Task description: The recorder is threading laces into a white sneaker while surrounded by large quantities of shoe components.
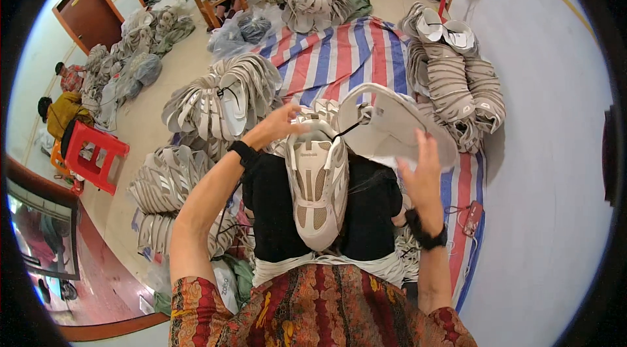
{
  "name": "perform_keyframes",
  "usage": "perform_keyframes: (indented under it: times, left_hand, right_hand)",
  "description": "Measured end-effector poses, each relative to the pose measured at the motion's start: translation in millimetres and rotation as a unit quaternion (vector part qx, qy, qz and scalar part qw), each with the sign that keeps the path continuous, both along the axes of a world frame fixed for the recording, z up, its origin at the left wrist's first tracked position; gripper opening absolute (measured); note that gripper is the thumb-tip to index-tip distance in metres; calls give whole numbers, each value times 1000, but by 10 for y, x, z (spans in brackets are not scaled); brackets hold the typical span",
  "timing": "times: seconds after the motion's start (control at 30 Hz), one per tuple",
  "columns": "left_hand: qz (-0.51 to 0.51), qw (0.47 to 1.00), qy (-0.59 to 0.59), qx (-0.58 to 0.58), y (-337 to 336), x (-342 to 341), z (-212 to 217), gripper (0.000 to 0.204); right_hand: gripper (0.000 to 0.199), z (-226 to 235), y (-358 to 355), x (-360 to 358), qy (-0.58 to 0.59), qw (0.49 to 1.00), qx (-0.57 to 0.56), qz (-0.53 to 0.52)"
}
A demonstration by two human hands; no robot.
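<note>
Head view. A beige-and-white shoe upper (318,187) is laid on the lap, on black cloth (369,210), toe pointing toward the body. The left hand (277,126) is placed at the far end of the upper, fingers bent onto its collar edge; whether the edge is pinched cannot be told. The right hand (423,174) is raised with its fingers against the underside of a flat white insole piece (392,126), which is held tilted just beyond and to the right of the upper. A dark cord (349,129) is seen running from the piece's near end toward the upper. The two hands are kept apart, one on each item. A black band is worn on each wrist.

A striped tarp (339,53) is spread on the floor ahead. Bundles of tied uppers (219,102) are stacked to the left, and further stacks (457,82) lie to the right beside the white wall. A red stool (91,151) stands at far left, near a seated person (62,112).
</note>
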State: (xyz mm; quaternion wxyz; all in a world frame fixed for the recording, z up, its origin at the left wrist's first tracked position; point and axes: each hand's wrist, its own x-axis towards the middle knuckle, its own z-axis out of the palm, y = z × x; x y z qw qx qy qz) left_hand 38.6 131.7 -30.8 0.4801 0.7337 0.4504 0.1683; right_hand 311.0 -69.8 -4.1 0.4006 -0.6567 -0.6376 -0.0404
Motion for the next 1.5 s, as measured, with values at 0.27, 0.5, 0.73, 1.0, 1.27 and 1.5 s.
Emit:
perform_keyframes:
  times: [0.27, 0.5, 0.73, 1.0, 1.27, 1.5]
  left_hand:
    - [-114, 982, 18, -149, -55, -20, -221, 50]
    - [-130, 988, -13, -83, -481, -39, 104, 39]
    - [-125, 984, 113, -49, -272, 89, 200, 39]
    - [-204, 972, 115, -10, -248, 47, 80, 38]
    - [-184, 980, 75, -29, -271, 55, 115, 37]
    - [-230, 952, 166, 115, -266, -7, 91, 35]
  right_hand:
    - [47, -13, 266, -181, 32, 990, -20, 137]
    - [76, -526, 988, 85, 50, 971, -98, 214]
    - [75, -549, 1379, 137, 79, 962, -178, 190]
    - [67, -489, 1209, 33, 21, 961, -217, 170]
    - [53, -735, 1271, 236, 90, 968, -140, 190]
    - [37, -565, 778, 316, 257, 938, -112, 205]
